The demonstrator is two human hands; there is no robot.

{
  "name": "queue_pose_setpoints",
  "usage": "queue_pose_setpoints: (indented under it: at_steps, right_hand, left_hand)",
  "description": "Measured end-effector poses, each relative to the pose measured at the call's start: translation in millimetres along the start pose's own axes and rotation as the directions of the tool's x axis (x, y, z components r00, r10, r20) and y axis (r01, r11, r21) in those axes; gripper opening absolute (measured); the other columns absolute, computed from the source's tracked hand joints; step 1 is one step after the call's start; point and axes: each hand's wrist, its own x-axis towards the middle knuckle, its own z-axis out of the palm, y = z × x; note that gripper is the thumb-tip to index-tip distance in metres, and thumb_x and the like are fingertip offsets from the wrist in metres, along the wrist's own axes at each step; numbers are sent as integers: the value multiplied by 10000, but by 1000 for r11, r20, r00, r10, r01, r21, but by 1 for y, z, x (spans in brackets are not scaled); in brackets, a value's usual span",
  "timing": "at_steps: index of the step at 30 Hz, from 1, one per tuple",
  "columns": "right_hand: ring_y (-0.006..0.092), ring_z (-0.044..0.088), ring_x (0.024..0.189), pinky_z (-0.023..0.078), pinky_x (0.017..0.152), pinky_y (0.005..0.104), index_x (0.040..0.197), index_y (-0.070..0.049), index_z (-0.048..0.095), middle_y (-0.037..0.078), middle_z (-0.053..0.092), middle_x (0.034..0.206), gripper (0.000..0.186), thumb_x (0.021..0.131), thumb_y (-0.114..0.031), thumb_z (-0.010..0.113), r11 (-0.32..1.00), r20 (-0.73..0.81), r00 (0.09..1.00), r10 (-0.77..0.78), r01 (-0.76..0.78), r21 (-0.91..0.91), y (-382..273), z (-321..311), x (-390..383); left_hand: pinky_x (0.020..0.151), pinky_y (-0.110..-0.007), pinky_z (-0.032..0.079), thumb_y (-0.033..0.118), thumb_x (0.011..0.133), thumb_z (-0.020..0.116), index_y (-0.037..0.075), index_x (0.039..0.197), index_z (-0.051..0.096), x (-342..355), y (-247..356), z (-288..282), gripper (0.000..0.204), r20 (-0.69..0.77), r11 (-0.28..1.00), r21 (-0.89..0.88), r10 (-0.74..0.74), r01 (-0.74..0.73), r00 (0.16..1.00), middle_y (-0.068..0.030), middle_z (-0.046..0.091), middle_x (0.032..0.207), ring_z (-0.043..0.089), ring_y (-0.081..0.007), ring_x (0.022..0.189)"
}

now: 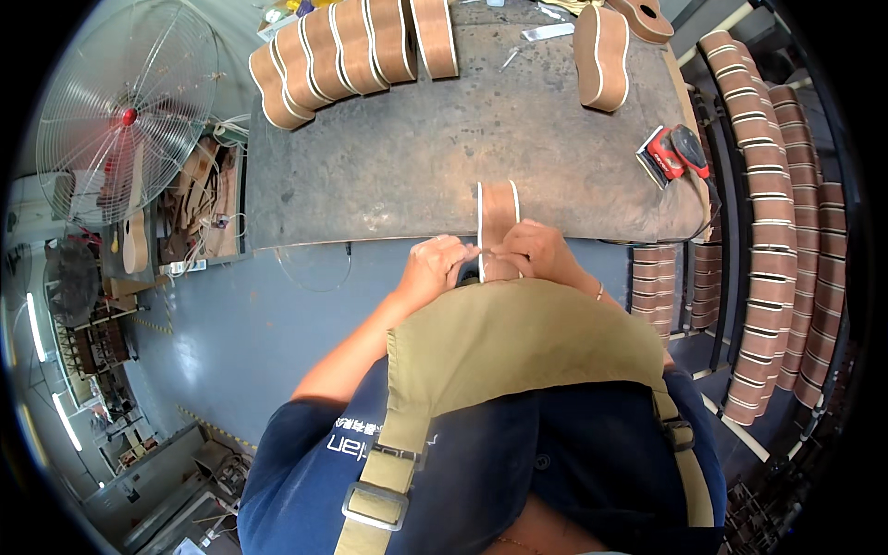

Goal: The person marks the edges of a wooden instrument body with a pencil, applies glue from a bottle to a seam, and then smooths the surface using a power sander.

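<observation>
A small ukulele body of brown wood with white edging stands with its curved side facing up, between the table's near edge and my apron. My right hand is closed over its right edge, fingers bent across the wooden side. At the left white edge, my left hand has its fingers curled and fingertips pinched, close to the right hand's fingertips. Whatever lies in that pinch is too small to make out. The apron hides the body's lower end.
The dark worktable carries a row of similar bodies, a single body and a red sander. A large caged fan stands left. Racks of stacked bodies line the right side.
</observation>
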Motion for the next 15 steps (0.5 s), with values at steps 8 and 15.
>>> queue_pose_setpoints:
  at_steps: [8, 15]
  right_hand:
    - [315, 631, 740, 528, 676, 410, 880, -33, 777, 96, 685, 786, 85, 830, -82, 826, 996, 52, 995, 85, -86, 5, -10, -28, 30]
    - [293, 625, 852, 564, 752, 393, 1072, -58, 763, 68, 698, 976, 274, 822, 43, 717, 906, -110, 966, -234, 176, -384, 3, -21, 44]
  left_hand:
    - [711, -448, 562, 13, 875, 684, 65, 982, 763, 51, 14, -43, 143, 204, 997, 23, 69, -75, 976, -118, 724, 900, 707, -349, 848]
    - [665, -429, 553, -64, 800, 695, 83, 1053, 778, 65, -9, -16, 305, -122, 956, 222, 221, -191, 968, -83, 624, 825, 645, -317, 781]
